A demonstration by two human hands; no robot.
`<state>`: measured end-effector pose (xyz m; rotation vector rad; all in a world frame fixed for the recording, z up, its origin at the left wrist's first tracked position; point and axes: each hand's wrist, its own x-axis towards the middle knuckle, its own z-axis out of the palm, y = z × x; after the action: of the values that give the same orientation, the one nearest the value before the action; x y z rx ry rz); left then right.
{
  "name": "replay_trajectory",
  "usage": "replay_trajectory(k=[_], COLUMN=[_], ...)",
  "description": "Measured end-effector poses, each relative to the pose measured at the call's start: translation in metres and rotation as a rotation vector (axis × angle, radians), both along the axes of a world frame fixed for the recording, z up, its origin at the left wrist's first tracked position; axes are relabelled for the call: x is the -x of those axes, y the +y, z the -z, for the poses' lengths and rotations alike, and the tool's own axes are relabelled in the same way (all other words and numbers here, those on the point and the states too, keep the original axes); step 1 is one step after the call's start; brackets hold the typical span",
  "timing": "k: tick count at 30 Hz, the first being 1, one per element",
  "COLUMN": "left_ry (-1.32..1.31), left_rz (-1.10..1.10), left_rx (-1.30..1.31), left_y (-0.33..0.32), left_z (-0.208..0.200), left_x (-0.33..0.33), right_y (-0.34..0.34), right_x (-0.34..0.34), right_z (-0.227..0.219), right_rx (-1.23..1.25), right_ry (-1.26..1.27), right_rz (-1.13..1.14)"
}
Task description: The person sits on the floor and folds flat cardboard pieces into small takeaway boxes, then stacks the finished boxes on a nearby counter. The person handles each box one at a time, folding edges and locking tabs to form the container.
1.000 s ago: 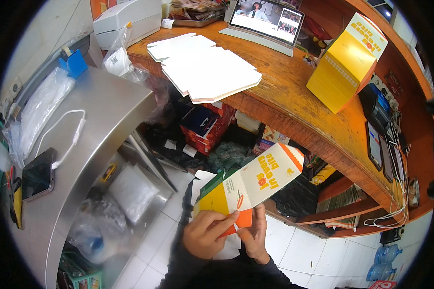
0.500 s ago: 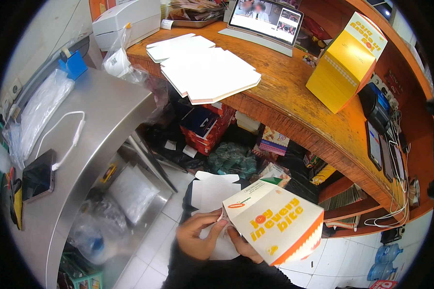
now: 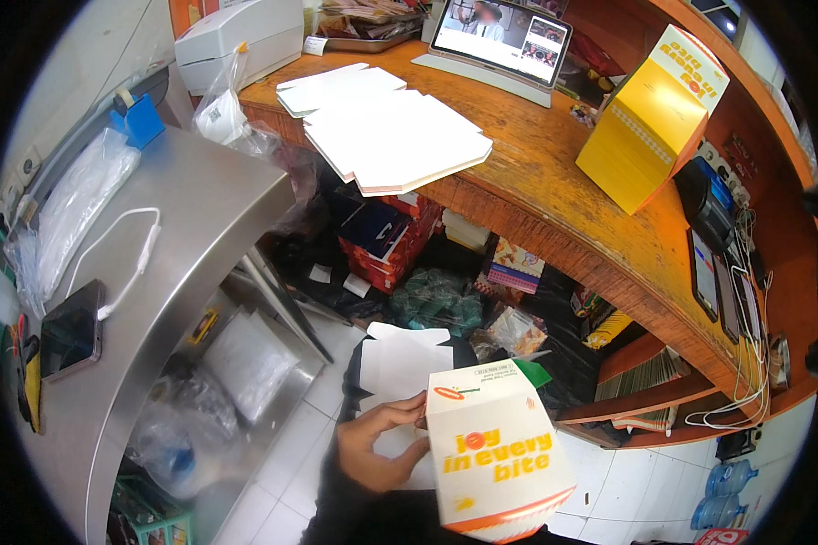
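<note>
A folded cardboard food box point(image 3: 495, 436), cream with yellow lettering and an orange striped edge, is held over my lap. My left hand point(image 3: 382, 445) pinches its left edge between thumb and fingers. My right hand is hidden behind the box. Under them, a flat white box blank point(image 3: 404, 363) lies on my dark-clothed lap. On the wooden counter is a stack of flat white blanks point(image 3: 400, 136). To the right of that, several yellow and cream boxes point(image 3: 650, 127) stand nested together.
A steel table point(image 3: 191, 200) at left carries a phone point(image 3: 74, 329), a white cable and plastic bags. The wooden counter point(image 3: 554, 173) holds a tablet point(image 3: 503, 41) and a white printer point(image 3: 241, 41). Below it are bags and cartons; blue water bottles point(image 3: 723, 490) stand at lower right.
The box has turned more upright and its lower end has swung down and left. My right hand, seen before under the box, is now covered. My left hand keeps its pinch.
</note>
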<state>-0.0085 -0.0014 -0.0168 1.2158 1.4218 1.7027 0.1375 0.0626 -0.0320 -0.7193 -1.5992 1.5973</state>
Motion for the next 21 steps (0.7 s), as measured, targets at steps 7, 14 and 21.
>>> replay_trajectory(k=[7,14,21], left_ry=[-0.085,-0.344,-0.225], left_rz=[-0.174,-0.205,0.077], left_rx=[-0.096,-0.144,0.036], left_y=[-0.003,-0.006,-0.012], left_z=[0.014,0.034,0.047], left_x=[0.026,0.036,0.037], right_y=[0.015,0.043,0.035], right_x=[0.010,-0.001,0.003], right_z=[-0.007,-0.021,-0.024], right_rx=[-0.347,-0.619,-0.785], right_ry=[-0.032,-0.165,-0.245], right_rz=[0.303,0.493,0.430])
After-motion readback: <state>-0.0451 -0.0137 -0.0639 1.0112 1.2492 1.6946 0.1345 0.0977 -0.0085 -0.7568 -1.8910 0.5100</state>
